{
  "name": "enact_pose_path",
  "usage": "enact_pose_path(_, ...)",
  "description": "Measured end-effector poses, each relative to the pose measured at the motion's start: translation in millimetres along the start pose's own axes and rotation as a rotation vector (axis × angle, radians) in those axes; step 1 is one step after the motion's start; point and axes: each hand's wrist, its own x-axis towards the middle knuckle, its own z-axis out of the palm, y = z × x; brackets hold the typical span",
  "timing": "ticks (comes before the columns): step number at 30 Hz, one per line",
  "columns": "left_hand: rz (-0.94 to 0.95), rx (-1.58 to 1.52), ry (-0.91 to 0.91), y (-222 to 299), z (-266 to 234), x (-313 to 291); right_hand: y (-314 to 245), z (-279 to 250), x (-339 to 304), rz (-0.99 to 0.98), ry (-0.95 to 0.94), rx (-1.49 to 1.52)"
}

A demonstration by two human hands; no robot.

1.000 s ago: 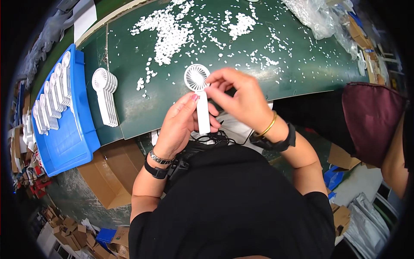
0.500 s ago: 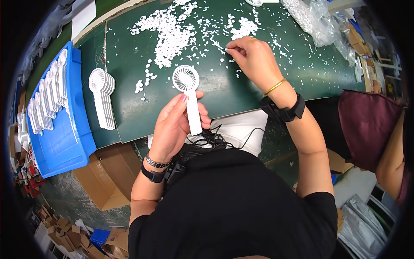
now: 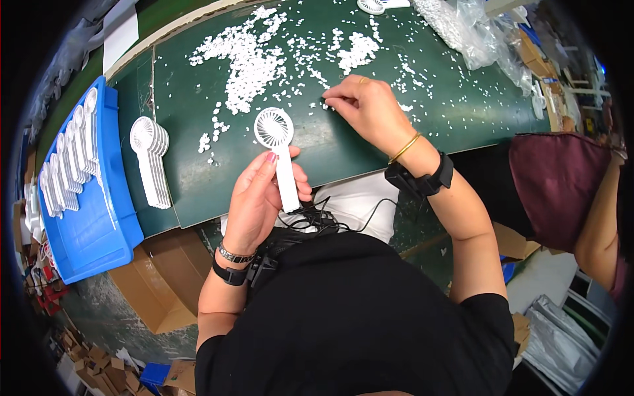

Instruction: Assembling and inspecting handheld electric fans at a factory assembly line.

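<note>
My left hand (image 3: 257, 198) grips a white handheld fan shell (image 3: 286, 181) by its handle, with the round slotted grille upward, just over the table's near edge. My right hand (image 3: 370, 112) is above the green table (image 3: 317, 148), to the right of the grille and apart from it. Thumb and forefinger are pinched together; whatever sits between them is too small to make out. Beyond both hands lie many tiny white parts (image 3: 254, 69), heaped at the left and scattered toward the right. A neat stack of similar fan shells (image 3: 152, 162) rests left of my left hand.
A blue tray (image 3: 92, 247) at the left holds several stacks of fan shells. Another fan piece (image 3: 371, 6) lies at the far edge. Clear plastic bags (image 3: 472, 46) with white parts sit at the far right. A person in maroon (image 3: 548, 191) is close on my right. Below stands a cardboard box (image 3: 158, 284).
My right hand has drawn back from the scattered parts, a little nearer to me and the fan shell, still pinched. My left hand keeps its hold. The whole view has shifted slightly.
</note>
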Motion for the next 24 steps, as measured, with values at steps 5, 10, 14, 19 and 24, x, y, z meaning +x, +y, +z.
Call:
enact_pose_path(5,0.000,-0.002,0.001,-0.8,1.1,0.7,28.3,-22.3,22.9,0.032,0.120,-0.155)
enact_pose_path(10,0.007,-0.016,-0.006,-1.4,0.2,1.6,38.9,-21.4,26.0,-0.022,0.052,-0.166)
enact_pose_path(14,-0.008,-0.017,0.000,-0.2,0.8,2.6,28.2,-28.1,5.5,-0.011,-0.018,-0.095)
enact_pose_path(19,-0.006,-0.021,0.003,0.7,-1.3,3.1,24.2,-33.3,-1.4,0.094,0.011,-0.105)
enact_pose_path(24,0.007,-0.005,0.002,3.6,-2.2,3.0,24.3,-23.6,5.5,0.050,0.043,-0.094)
